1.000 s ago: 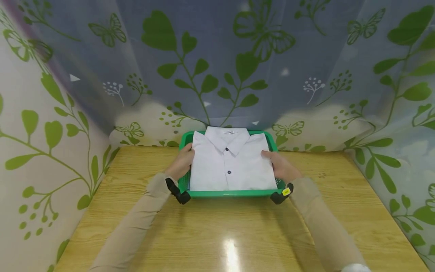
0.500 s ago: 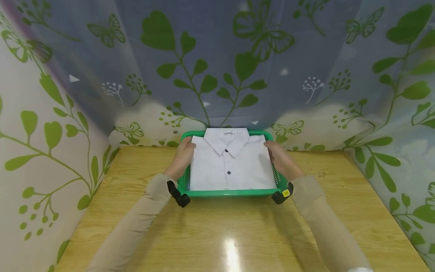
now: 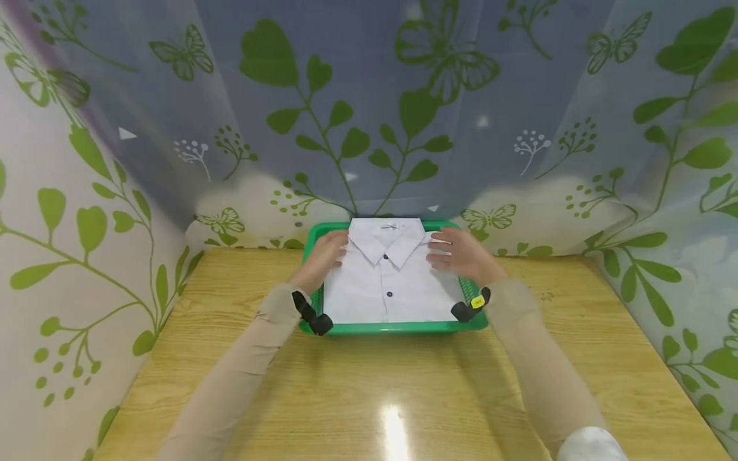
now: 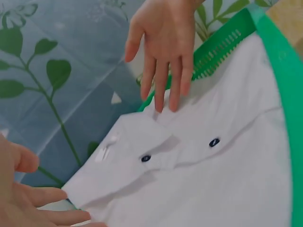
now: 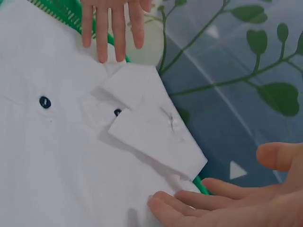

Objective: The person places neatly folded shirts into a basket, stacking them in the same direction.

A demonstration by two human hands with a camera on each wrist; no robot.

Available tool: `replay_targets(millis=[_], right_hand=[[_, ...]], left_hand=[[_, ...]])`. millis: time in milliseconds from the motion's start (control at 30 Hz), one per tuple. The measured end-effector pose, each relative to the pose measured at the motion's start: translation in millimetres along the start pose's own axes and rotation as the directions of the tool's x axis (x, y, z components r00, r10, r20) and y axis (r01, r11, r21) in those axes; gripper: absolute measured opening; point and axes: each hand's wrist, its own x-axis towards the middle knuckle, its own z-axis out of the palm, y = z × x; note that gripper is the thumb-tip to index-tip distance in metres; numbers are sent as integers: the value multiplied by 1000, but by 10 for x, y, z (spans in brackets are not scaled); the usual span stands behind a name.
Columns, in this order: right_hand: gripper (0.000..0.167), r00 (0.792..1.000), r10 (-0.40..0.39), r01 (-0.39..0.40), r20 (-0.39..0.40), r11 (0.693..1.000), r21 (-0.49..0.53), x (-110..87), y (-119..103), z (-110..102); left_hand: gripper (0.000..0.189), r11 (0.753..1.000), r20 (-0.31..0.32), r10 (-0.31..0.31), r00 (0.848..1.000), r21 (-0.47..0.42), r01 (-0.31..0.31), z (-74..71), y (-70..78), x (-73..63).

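A folded white shirt with dark buttons lies in a green plastic basket, its collar toward the back wall. My left hand is over the shirt's left shoulder, fingers extended. On the other side, my right hand hovers at the right shoulder with its fingers spread. Both wrist views show straight fingers with nothing held; the left hand appears across the collar in the right wrist view. Whether the fingertips touch the cloth I cannot tell.
The basket stands on a wooden table near its back edge. Behind and on both sides hang curtains with green leaves and butterflies. Black cameras are strapped to both wrists.
Both hands have let go of the shirt's sides and moved inward over its shoulders, fingers now straightened. The shirt has settled in the basket, its collar slightly lower.
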Motion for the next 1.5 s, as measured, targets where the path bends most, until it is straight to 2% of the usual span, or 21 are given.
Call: replay_targets(millis=[167,300,333,400,467,533,600,700,767,867,1033,1267,1500], right_hand=[[64,998,66,-67,15,996,51,136,53,-113],[66,996,85,-85,-1,996,37,179,62,-108],[67,996,84,-83,-16,996,38,176,52,-89],[66,997,68,-67,-45,997,28,169,17,-34],[65,997,44,-44,-68,999,-2,158,-27,36],[65,996,15,-19,-85,999,-38,157,-70,102],[64,997,0,-3,-74,999,-44,177,-100,156],[63,999,10,-10,-46,1000,-7,247,-99,204],[62,999,34,-33,-33,999,11,306,-73,214],[61,996,72,-72,-46,997,1,381,-13,205],[61,992,113,-114,-52,993,-12,433,63,168],[65,990,138,-137,5,987,-78,433,96,154],[69,988,151,-151,33,988,-9,413,74,132]], left_hand=[[59,997,72,-76,995,-16,77,-70,-71,110],[59,994,67,-107,992,-29,110,-90,-100,156],[58,994,37,-104,994,-25,105,-86,-98,165],[53,998,-55,-58,997,-14,57,-61,-79,185],[47,1000,-163,6,987,6,-5,-20,-34,199],[42,998,-215,61,975,15,-59,36,23,210],[41,997,-177,80,981,4,-80,100,81,229],[43,999,-35,27,999,-36,-29,189,115,306],[45,999,44,-26,999,-45,28,230,101,371],[49,994,103,-84,991,-62,91,259,44,439],[55,992,149,-106,983,-55,115,236,-50,448],[55,991,186,-113,976,-53,124,216,-94,406],[57,986,188,-166,968,46,160,247,-41,318]])
